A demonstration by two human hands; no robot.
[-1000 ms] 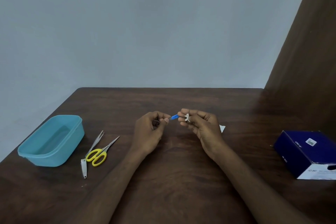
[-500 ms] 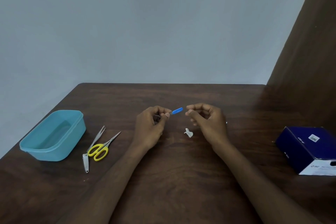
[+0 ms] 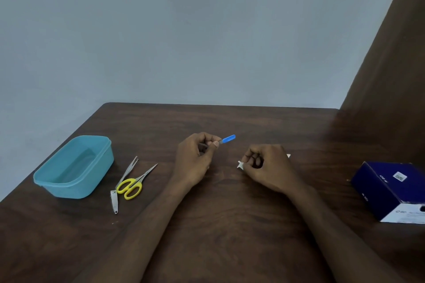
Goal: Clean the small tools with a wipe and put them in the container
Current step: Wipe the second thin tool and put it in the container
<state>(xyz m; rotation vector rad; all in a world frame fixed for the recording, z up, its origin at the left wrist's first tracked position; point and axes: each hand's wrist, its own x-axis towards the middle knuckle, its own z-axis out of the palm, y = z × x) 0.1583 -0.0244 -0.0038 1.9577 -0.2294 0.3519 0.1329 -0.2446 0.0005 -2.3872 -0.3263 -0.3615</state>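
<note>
My left hand (image 3: 195,158) is held above the table's middle and pinches a small tool with a blue tip (image 3: 228,139); the tip points up and to the right. To its right, my right hand (image 3: 266,167) is down at the table with curled fingers, pinching a small crumpled white wipe (image 3: 240,165). At the left stands an open teal container (image 3: 76,187). Beside it lie yellow-handled scissors (image 3: 130,187), metal tweezers (image 3: 127,171) and a nail clipper (image 3: 114,202).
A dark blue box (image 3: 391,188) sits at the right edge of the dark wooden table (image 3: 218,225). A scrap of white (image 3: 288,156) shows just behind my right hand. A brown panel rises at the right; a grey wall lies behind.
The wipe left my right hand and lay on the table; my right hand has since come down to it and pinched it. My left hand has kept hold of the blue-tipped tool.
</note>
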